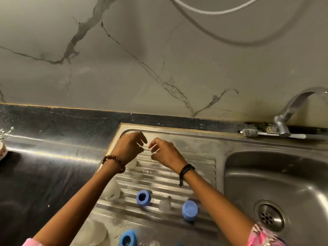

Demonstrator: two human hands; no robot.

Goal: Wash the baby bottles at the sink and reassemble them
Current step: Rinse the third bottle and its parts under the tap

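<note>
Over the ridged steel drainboard (195,162) my left hand (128,148) and my right hand (167,154) meet fingertip to fingertip. Together they pinch a small clear piece (147,146); what it is I cannot tell. Nearer to me on the drainboard lie a blue screw ring (143,197), a clear teat (165,205) and a blue cap (189,210). A second blue ring (128,239) sits at the bottom edge. A clear bottle (112,191) lies partly under my left forearm, and another clear part (95,233) lies near the front.
The sink basin (266,174) with its drain (267,217) is on the right, the tap (291,110) behind it. A bottle brush (249,133) lies along the back ledge. Dark wet counter (53,166) stretches left, with a small dish (2,150) at its edge.
</note>
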